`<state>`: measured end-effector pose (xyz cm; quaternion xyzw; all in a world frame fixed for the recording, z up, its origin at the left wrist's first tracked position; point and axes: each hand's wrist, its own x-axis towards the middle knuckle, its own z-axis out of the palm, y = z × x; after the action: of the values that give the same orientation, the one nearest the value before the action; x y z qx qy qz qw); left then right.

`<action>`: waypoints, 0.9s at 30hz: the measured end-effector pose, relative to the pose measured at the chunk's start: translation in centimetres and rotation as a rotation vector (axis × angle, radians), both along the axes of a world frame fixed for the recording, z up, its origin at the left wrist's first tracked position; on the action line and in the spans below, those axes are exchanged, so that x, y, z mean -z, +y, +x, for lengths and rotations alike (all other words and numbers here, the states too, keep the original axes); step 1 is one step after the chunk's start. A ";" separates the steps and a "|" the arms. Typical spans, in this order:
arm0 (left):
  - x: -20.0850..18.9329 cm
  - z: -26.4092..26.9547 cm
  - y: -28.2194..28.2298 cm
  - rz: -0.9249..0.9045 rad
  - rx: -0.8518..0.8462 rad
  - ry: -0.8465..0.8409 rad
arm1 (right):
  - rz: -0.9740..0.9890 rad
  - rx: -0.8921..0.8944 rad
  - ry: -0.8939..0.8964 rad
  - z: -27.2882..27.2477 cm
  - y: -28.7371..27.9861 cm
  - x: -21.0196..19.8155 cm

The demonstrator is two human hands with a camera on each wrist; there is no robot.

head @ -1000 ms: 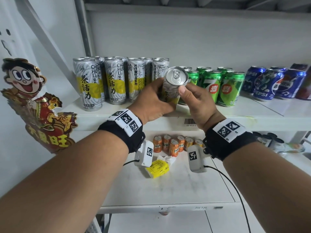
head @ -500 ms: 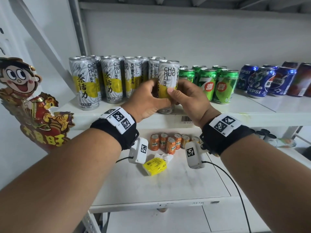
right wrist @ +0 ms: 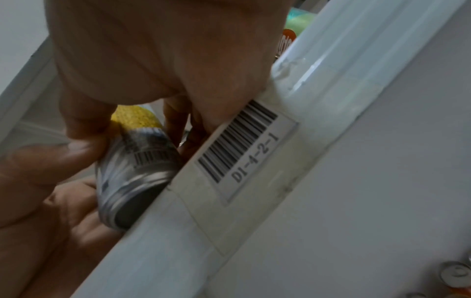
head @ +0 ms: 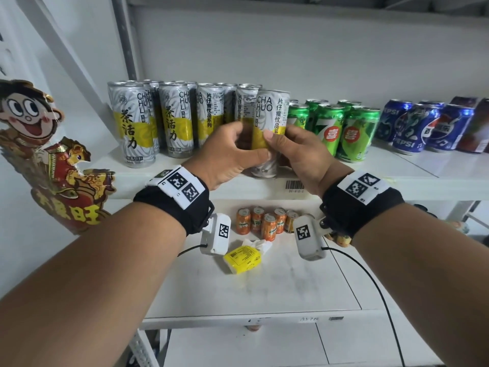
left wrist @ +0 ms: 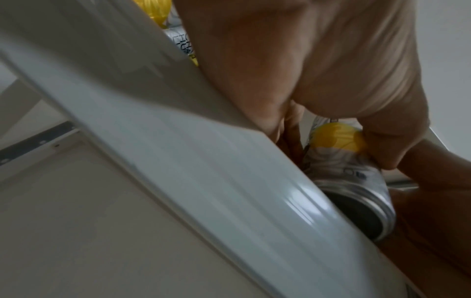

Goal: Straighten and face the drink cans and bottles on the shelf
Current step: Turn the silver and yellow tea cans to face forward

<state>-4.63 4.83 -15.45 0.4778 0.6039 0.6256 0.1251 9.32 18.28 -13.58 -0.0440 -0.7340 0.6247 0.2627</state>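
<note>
Tall silver-and-yellow aluminium drink can [head: 267, 128] is standing at the front edge of the white metal shelf [head: 412, 178], probably rigid, smooth and slippery; mid-body is the best hold. Left hand [head: 227, 152] and right hand [head: 299, 152] are both clamping its yellow band, thumbs forward, wrists level.

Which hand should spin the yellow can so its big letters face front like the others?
Probably the right hand. Its thumb and fingers wrap the tall yellow can at the shelf edge, while the left hand steadies the other side. The can shows small side text, so it needs turning.
</note>
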 end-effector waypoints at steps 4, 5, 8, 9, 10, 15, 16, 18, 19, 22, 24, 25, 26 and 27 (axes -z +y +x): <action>-0.5 0.6 -0.1 -0.139 -0.075 0.136 | -0.034 -0.015 -0.011 0.3 0.3 0.0; -0.5 0.8 -0.1 -0.155 -0.111 0.155 | -0.039 -0.024 -0.011 0.3 0.5 0.0; -0.6 1.5 0.1 -0.143 -0.169 0.182 | -0.059 -0.045 0.010 0.3 0.9 0.1; -0.6 1.8 0.2 -0.139 -0.182 0.180 | -0.053 -0.046 0.024 0.3 1.1 -0.1; -0.7 2.1 0.4 -0.136 -0.201 0.179 | -0.040 -0.054 0.039 0.2 1.4 -0.3; -1.5 3.7 1.5 -0.190 -0.336 0.295 | -0.023 -0.136 0.138 0.5 2.4 -1.5; -1.4 3.8 1.9 -0.195 -0.352 0.308 | 0.007 -0.146 0.156 0.5 2.6 -1.5; -1.0 4.1 2.5 -0.176 -0.354 0.308 | 0.101 -0.153 0.183 1.0 3.0 -1.2; -1.2 4.7 4.0 -0.161 -0.362 0.328 | 0.156 -0.159 0.211 1.6 4.5 -1.5; -0.6 4.8 4.9 -0.048 -0.295 0.322 | 0.321 -0.109 0.201 2.1 5.1 -0.4; -0.2 5.0 5.8 0.015 -0.285 0.343 | 0.328 -0.094 0.222 2.6 5.7 0.0; -0.4 5.1 5.9 0.035 -0.286 0.364 | 0.336 -0.101 0.241 2.6 6.1 0.0; -0.4 5.0 5.9 0.047 -0.288 0.365 | 0.346 -0.114 0.249 2.6 6.2 0.1; -0.4 4.8 5.8 0.058 -0.296 0.364 | 0.352 -0.132 0.250 2.6 6.2 0.0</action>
<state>0.13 10.60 -15.03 0.4925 0.6617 0.5576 -0.0929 11.89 24.52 -13.61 0.1283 -0.7948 0.5035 0.3136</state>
